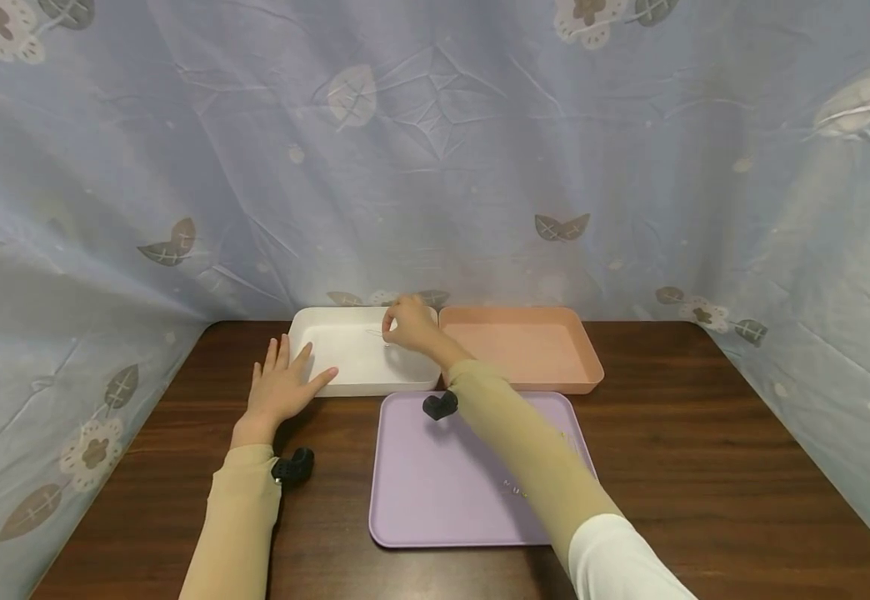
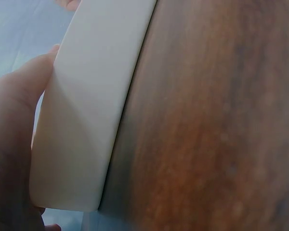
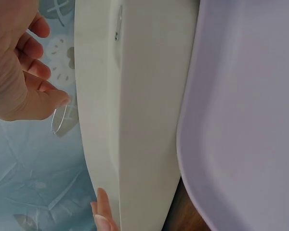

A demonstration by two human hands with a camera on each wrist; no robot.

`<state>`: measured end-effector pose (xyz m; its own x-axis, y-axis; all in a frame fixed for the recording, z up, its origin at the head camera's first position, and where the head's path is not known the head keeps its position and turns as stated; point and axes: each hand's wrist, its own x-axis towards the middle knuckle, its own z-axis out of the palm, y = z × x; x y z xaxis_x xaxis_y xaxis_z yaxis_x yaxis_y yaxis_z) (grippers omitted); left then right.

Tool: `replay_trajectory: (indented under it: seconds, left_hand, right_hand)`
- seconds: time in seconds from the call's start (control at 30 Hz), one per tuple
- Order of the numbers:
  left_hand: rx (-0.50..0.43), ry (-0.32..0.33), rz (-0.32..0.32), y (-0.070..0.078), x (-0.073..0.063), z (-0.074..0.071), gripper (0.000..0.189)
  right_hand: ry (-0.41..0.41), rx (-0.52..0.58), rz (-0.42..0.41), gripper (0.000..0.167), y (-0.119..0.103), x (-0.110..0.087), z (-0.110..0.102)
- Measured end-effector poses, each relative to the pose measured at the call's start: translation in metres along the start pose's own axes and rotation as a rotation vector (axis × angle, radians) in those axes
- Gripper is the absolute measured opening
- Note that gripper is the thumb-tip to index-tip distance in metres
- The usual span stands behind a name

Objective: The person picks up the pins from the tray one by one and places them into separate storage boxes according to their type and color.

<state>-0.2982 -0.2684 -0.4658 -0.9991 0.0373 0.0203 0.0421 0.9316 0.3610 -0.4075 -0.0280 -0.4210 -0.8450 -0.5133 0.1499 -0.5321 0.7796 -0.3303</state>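
My right hand [image 1: 411, 323] is over the white tray [image 1: 345, 360], pinching a thin silver wire piece that looks like a safety pin [image 3: 59, 120] between thumb and fingertips. Its loop hangs below the fingers in the right wrist view. Another small metal pin [image 3: 118, 24] lies inside the white tray. At the tray's left front corner, my left hand [image 1: 281, 390] has its fingers spread, with the thumb [image 2: 36, 72] along the rim. The left palm and fingers are mostly hidden in the left wrist view.
A peach tray [image 1: 517, 346] stands right of the white one. In front lies a purple tray [image 1: 435, 492] with several small metal pieces [image 1: 513, 488], partly covered by my right forearm. A patterned cloth [image 1: 435, 183] hangs behind the wooden table [image 1: 705, 467].
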Motion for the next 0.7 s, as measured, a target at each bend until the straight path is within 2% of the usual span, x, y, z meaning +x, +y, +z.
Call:
replay_trajectory:
  seconds: [0.23,0.7]
  left_hand:
    - [-0.006,-0.008,-0.006,0.001,0.000,-0.001,0.093]
    - [0.010,0.017,0.006,-0.001,0.001,0.002,0.094]
  right_hand:
    - [0.014,0.022,0.022,0.006,-0.009,0.008,0.009]
    - [0.106,0.065,0.073,0.005,-0.015,0.010,0.021]
